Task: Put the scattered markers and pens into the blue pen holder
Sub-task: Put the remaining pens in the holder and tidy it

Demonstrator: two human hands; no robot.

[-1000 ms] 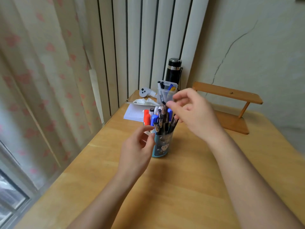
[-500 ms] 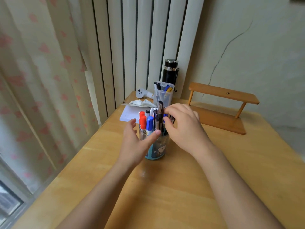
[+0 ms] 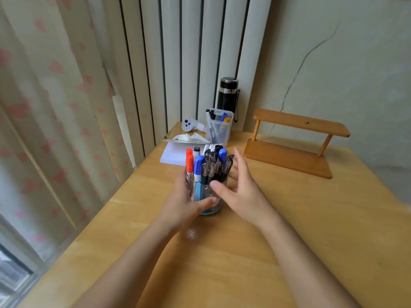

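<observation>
Cupping the round, clear-walled blue pen holder [image 3: 208, 196], left hand [image 3: 184, 203] grip wrapped; right hand [image 3: 241, 192] splayed wide.

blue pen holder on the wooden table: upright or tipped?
Upright. The blue pen holder stands on its base on the wooden table, markers and pens pointing up; the left hand wraps its side.

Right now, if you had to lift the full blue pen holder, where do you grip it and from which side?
Grip the blue pen holder around its lower wall, from the sides. It stands upright and the markers and pens crowd out of its mouth, so the top is blocked. The left hand already wraps it there; the right hand is open beside it.
</observation>
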